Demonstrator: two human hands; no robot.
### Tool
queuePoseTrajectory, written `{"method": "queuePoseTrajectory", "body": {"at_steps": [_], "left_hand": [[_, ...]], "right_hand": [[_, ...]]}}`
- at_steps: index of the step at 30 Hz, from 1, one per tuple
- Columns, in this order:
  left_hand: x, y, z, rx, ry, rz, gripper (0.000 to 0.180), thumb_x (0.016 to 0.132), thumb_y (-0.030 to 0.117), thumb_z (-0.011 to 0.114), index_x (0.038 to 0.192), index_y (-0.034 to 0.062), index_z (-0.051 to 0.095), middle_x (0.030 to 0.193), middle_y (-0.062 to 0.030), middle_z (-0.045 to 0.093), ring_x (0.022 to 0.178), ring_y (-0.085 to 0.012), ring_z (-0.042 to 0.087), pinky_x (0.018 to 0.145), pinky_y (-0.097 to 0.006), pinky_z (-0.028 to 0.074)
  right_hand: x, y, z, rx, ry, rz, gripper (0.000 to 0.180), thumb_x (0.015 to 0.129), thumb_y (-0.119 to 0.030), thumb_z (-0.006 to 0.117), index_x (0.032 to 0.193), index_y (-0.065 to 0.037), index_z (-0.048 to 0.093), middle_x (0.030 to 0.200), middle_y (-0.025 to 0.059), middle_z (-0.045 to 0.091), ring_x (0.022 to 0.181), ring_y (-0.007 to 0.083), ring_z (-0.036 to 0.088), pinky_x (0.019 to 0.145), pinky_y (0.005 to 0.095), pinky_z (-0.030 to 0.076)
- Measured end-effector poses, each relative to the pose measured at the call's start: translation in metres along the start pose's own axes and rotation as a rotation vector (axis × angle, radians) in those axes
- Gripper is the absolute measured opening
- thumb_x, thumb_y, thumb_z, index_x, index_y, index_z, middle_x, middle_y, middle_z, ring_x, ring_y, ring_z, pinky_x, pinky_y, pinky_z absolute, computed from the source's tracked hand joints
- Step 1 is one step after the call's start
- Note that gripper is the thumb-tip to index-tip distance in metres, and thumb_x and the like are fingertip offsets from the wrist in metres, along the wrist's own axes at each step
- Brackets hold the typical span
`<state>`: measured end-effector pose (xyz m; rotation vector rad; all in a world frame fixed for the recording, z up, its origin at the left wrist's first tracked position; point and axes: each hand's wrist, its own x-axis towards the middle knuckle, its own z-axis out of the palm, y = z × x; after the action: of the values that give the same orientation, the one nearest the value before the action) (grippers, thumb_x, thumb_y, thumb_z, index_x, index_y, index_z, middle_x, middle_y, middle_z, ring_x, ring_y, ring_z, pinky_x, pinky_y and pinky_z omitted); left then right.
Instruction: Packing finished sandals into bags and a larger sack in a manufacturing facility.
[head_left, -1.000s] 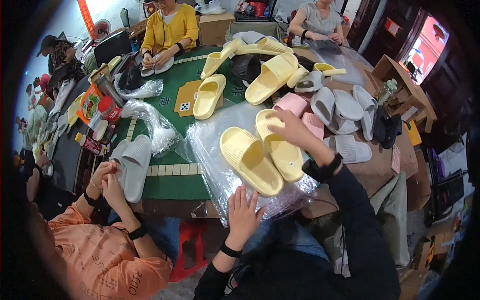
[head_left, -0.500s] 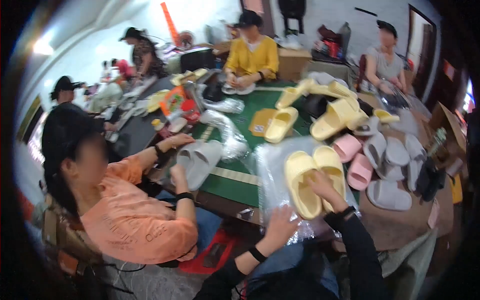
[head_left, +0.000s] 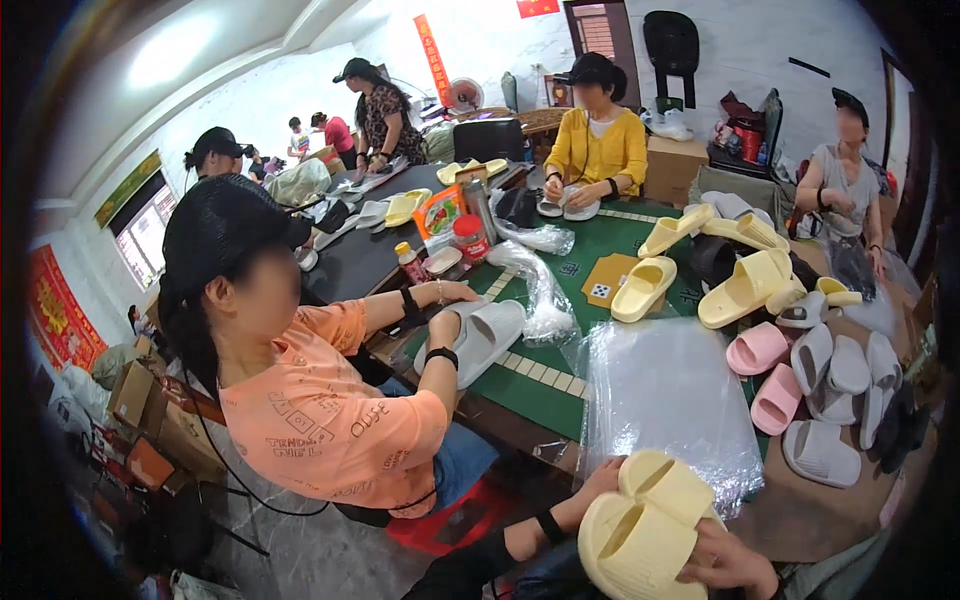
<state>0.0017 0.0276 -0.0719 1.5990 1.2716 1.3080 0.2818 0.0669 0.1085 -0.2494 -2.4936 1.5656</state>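
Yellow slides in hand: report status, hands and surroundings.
Right hand gripping yellow slides. Left hand at their upper left edge, partly hidden. Clear bags lie beyond; no obstruction seen.

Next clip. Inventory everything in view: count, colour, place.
Held slides: two, pale yellow, lower right
Loose slides: several, yellow, mostly right
Pink slides: two, pink, right
Grey slides: many, grey, mostly right
Plastic bags: one stack, clear, right of centre
Table mat: one, green, centre
Jar: one, red, centre
Stool: one, red, below centre
Cardboard boxes: several, brown, mostly left
Co-workers: several, varied clothing, left to upper right
Left hand: one, bare, at held slides' left
Right hand: one, bare, gripping held slides' right
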Motion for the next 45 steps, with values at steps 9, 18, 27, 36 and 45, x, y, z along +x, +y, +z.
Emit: {"method": "queuePoseTrajectory", "body": {"at_steps": [9,18,27,36,45], "left_hand": [[-0.004,0.015,0.010,0.854,0.094,0.184,0.046,0.084,0.026,0.055,0.127,0.0109,0.054,0.132,-0.0089,0.046,0.119,-0.0251,0.042,0.098,-0.040,0.033],[0.013,0.050,-0.012,0.587,0.006,0.050,0.064,0.078,0.016,0.060,0.139,0.0025,0.042,0.099,-0.0109,0.060,0.088,-0.0313,0.056,0.078,-0.039,0.046],[-0.008,0.066,-0.014,0.788,0.323,0.190,0.025,0.080,0.013,0.067,0.104,0.0081,0.068,0.105,-0.0090,0.065,0.098,-0.0279,0.058,0.084,-0.038,0.044],[0.002,0.080,-0.001,0.542,0.639,0.201,0.026,0.080,-0.002,0.066,0.103,0.0067,0.071,0.113,-0.0152,0.064,0.101,-0.0288,0.062,0.084,-0.038,0.051],[-0.004,0.068,0.017,-0.219,0.772,-0.014,0.011,0.097,0.001,0.047,0.101,-0.0004,0.037,0.125,-0.0223,0.046,0.101,-0.0288,0.061,0.087,-0.041,0.056]], "right_hand": [[-0.022,0.007,0.036,-0.081,0.055,0.077,0.036,0.082,-0.007,0.061,0.117,0.001,0.058,0.120,0.0177,0.051,0.114,0.0361,0.048,0.095,0.0415,0.040],[-0.023,0.014,0.040,-0.024,0.093,0.184,0.036,0.083,-0.005,0.053,0.117,0.002,0.058,0.122,0.0193,0.052,0.113,0.0343,0.052,0.096,0.0369,0.041],[-0.037,0.016,0.043,0.010,-0.031,0.178,0.036,0.089,-0.009,0.053,0.124,-0.003,0.058,0.143,0.0159,0.040,0.132,0.0346,0.038,0.105,0.0385,0.035],[-0.015,0.019,0.029,-0.289,0.345,0.269,0.029,0.083,-0.014,0.061,0.109,-0.003,0.062,0.110,0.0176,0.056,0.099,0.0366,0.055,0.083,0.0419,0.047],[-0.009,0.019,0.037,-0.311,0.496,0.310,0.016,0.082,-0.014,0.062,0.083,0.002,0.059,0.091,0.0162,0.054,0.085,0.0339,0.055,0.072,0.0417,0.045]]}}
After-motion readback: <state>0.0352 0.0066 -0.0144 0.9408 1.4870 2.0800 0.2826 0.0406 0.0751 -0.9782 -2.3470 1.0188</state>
